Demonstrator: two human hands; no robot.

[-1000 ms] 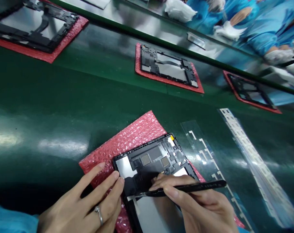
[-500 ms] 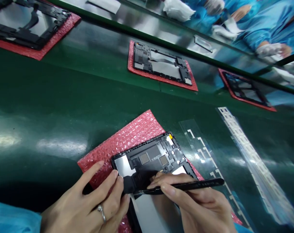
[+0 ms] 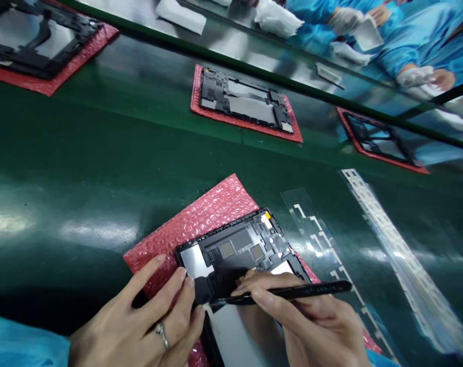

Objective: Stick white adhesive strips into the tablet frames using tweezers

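Observation:
An opened black tablet frame lies on a pink bubble-wrap sheet on the green belt, near the bottom edge. My left hand, a ring on one finger, rests with spread fingertips on the frame's left edge and the bubble wrap. My right hand is closed on black tweezers, whose tip touches the black film at the frame's middle left. The lower part of the frame is hidden under both hands.
More tablet frames on red sheets sit on the green conveyor belt: one far left, one in the middle, one at the right. Clear strips with small parts lie to the right. People in blue coats and white gloves work across the belt.
The frames on the belt have drifted left. My hands and the tweezers have barely shifted on the tablet frame.

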